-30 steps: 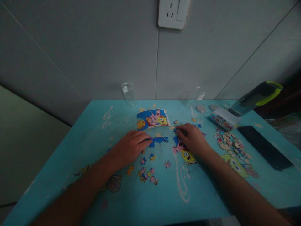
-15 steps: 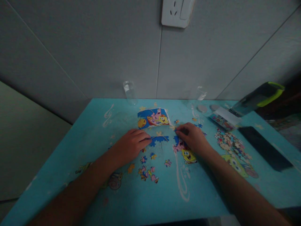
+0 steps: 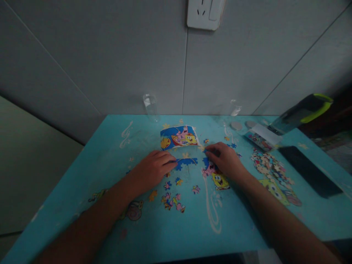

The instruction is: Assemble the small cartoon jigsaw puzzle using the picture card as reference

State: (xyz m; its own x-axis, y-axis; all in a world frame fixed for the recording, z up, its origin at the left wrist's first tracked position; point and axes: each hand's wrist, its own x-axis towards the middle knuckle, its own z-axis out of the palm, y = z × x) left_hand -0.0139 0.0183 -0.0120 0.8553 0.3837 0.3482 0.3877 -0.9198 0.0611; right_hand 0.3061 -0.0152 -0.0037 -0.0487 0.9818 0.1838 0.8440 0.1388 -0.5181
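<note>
Fingertips of my left hand (image 3: 156, 169) press together at the left end of a joined blue jigsaw strip (image 3: 187, 162), covering that end. Over on the right, my right hand (image 3: 223, 157) pinches a small blue puzzle piece (image 3: 205, 150), mostly hidden by the fingertips. Just below that hand lies a joined puzzle section (image 3: 220, 181) with a yellow cartoon face and pink parts, partly covered by the hand. A printed reference picture (image 3: 180, 137) lies behind both hands. Loose puzzle pieces (image 3: 172, 201) are scattered in front of the strip.
A larger pile of pieces (image 3: 271, 167) lies to the right, beside a dark flat rectangular object (image 3: 310, 171). Clear cups (image 3: 151, 107) stand by the wall. A folded printed card (image 3: 262, 137), round lids (image 3: 236, 126) and a tilted bottle (image 3: 299, 112) occupy the back right.
The view has shifted very slightly. Both hands and the puzzle parts stay in practically the same places.
</note>
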